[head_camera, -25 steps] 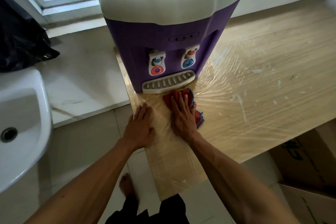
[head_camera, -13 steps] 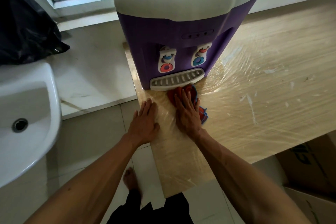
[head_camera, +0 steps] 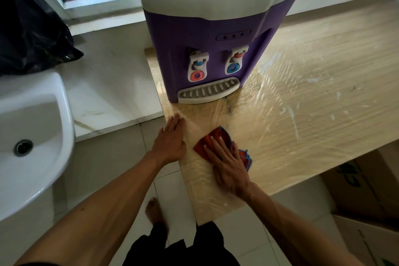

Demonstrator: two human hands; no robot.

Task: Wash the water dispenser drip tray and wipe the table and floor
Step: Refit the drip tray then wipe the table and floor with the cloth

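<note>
My right hand [head_camera: 228, 164] presses the red cloth [head_camera: 212, 141] flat on the desk [head_camera: 313, 101], fingers spread; my left hand [head_camera: 170, 140] lies open beside it.

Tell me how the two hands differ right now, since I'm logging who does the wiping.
The right hand presses flat on a red cloth; the left hand lies bare on the table. The right hand lies well in on the tabletop; the left hand rests at the table's left edge, partly over the floor. Both are open, palm down, fingers pointing toward the water dispenser.
</note>
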